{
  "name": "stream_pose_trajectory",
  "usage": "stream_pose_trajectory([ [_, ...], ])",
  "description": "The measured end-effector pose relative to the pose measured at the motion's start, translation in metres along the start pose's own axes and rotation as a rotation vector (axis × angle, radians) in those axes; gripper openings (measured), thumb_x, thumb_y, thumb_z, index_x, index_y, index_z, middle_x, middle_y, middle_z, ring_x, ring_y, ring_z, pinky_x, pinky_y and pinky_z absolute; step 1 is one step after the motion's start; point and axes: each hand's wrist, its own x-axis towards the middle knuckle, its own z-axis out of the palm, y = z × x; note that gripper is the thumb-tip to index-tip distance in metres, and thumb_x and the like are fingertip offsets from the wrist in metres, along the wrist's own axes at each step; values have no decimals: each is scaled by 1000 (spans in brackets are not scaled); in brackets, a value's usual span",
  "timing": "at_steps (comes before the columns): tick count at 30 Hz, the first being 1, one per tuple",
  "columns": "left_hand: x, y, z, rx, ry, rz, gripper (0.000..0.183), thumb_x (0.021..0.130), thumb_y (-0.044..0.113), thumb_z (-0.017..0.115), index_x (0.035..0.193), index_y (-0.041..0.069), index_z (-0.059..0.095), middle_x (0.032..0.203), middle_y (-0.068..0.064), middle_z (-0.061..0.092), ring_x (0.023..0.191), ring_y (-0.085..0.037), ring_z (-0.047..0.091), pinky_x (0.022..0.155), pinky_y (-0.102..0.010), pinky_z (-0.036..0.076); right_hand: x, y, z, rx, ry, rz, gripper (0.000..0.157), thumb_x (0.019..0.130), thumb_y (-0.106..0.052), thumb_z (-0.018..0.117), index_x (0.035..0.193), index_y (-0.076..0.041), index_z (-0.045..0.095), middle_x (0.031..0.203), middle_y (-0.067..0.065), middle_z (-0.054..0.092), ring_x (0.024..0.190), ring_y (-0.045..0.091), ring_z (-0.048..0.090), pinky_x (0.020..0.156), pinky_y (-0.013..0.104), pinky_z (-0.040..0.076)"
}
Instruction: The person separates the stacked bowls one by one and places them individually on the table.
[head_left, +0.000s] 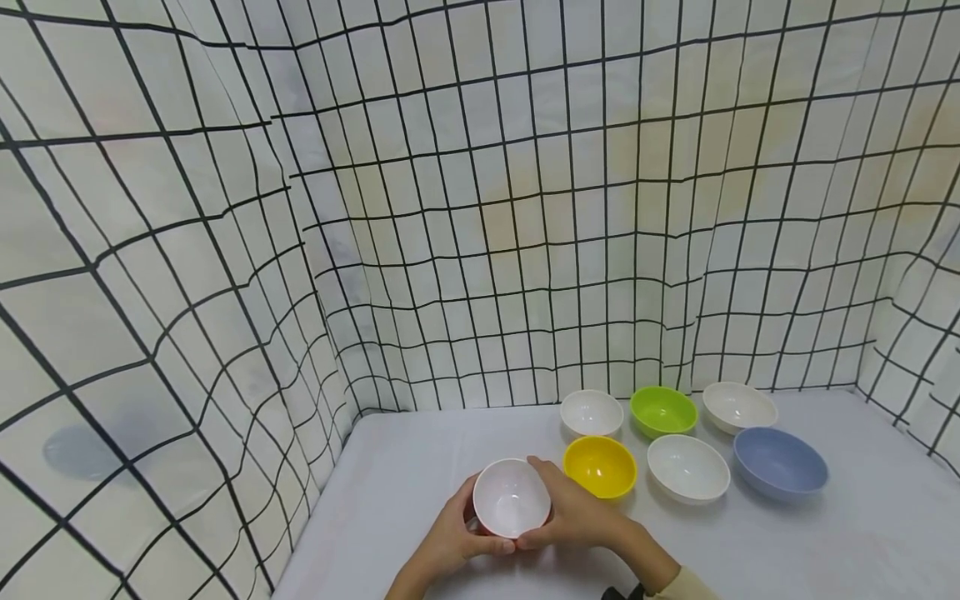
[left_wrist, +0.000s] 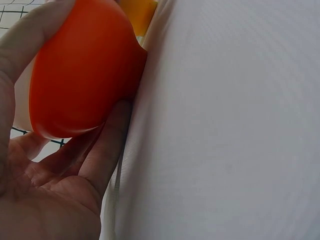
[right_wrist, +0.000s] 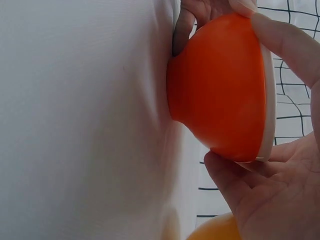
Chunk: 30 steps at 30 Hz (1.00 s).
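Observation:
Both hands hold one bowl (head_left: pixel 512 498), white inside and orange-red outside, low over the front middle of the table. My left hand (head_left: pixel 452 533) grips its left side, thumb at the near rim. In the left wrist view, fingers (left_wrist: pixel 107 145) reach under the orange wall close to the foot. The right hand (head_left: pixel 573 510) grips the bowl's right side, its thumb near the other thumb. The right wrist view shows the orange bowl (right_wrist: pixel 222 90) upright, its foot right at the white cloth. A yellow bowl (head_left: pixel 600 468) stands just beyond the right hand.
Right of the hands stand more bowls: a white bowl (head_left: pixel 592 414), a green bowl (head_left: pixel 663 412), a second white bowl (head_left: pixel 739 408), a third white bowl (head_left: pixel 687 469) and a blue bowl (head_left: pixel 780 463). A white cloth (head_left: pixel 397 467) covers the table. Grid-patterned curtains (head_left: pixel 480 200) surround it.

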Motion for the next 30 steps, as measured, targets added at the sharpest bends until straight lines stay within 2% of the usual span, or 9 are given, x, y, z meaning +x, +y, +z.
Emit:
stream_pose_trajectory([
  [5, 0, 1, 0, 2, 2, -5, 102, 71, 22, 95, 155, 19, 38, 150, -7, 53, 136, -28, 52, 105, -19, 44, 1, 2, 1, -17, 29, -20, 114, 71, -51, 91, 156, -3, 32, 146, 13, 52, 129, 27, 55, 109, 55, 52],
  [13, 0, -1, 0, -2, -2, -5, 102, 71, 22, 95, 155, 19, 38, 151, -7, 52, 137, -29, 52, 105, -20, 45, 4, 5, 5, -56, 85, -85, 99, 67, -59, 90, 145, -16, 48, 130, -3, 61, 116, 15, 59, 100, 42, 57],
  [24, 0, -2, 0, -9, -6, -3, 103, 70, 21, 96, 155, 19, 38, 152, -8, 51, 137, -31, 52, 103, -18, 45, 3, 1, 5, -69, 106, -53, 100, 65, -55, 93, 144, -11, 50, 129, 2, 63, 114, 19, 62, 98, 45, 59],
  [30, 1, -1, 0, -9, -5, 1, 102, 70, 19, 96, 155, 18, 39, 151, -9, 52, 137, -30, 52, 104, -17, 44, 3, 0, 5, -99, 133, -46, 105, 63, -59, 92, 145, -8, 49, 129, 3, 64, 113, 18, 62, 98, 44, 59],
])
